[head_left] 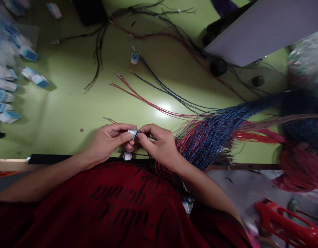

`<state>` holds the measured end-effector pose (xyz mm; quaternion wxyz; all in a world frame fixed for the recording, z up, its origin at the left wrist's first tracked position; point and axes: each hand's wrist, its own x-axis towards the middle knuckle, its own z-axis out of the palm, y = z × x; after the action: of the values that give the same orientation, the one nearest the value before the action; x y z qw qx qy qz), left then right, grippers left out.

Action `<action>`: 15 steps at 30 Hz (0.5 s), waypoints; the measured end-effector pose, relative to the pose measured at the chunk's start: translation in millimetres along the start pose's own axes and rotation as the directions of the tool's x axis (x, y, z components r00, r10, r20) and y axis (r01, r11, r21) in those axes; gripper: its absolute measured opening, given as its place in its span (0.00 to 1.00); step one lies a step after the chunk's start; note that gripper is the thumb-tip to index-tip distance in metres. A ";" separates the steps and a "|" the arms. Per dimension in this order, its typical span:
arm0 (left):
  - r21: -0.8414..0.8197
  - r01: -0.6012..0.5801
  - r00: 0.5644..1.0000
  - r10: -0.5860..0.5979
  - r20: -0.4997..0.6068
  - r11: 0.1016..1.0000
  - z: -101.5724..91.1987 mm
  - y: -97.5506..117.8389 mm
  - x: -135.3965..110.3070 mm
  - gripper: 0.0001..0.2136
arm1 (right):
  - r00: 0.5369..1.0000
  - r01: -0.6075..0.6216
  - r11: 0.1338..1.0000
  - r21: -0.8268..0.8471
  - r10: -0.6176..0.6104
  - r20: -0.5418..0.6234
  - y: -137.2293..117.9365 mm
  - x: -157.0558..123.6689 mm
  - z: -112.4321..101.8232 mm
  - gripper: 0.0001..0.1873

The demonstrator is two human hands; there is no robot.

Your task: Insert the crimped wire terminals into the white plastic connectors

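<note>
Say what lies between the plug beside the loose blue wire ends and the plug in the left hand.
In the head view, from the far plug: blue wires, then red wires, then green table as far as the left hand.

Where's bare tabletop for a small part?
Widest: green tabletop between the left-side connectors and red wires, continuing left of the left hand; one small brown bit sits there. Crowded: right of the right hand, under the wire bundle.
</note>
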<state>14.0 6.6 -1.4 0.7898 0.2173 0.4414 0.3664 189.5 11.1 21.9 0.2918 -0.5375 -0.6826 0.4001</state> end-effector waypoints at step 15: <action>0.075 -0.025 0.999 0.028 -0.036 0.997 -0.9 -1.6 0.9 0.13 | 1.000 -0.019 0.998 -0.059 0.017 -0.025 2.4 2.2 4.7 0.06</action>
<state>14.2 6.2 -3.4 0.7679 0.2455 0.4662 0.3642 186.2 12.4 17.4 0.2806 -0.5568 -0.6855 0.3758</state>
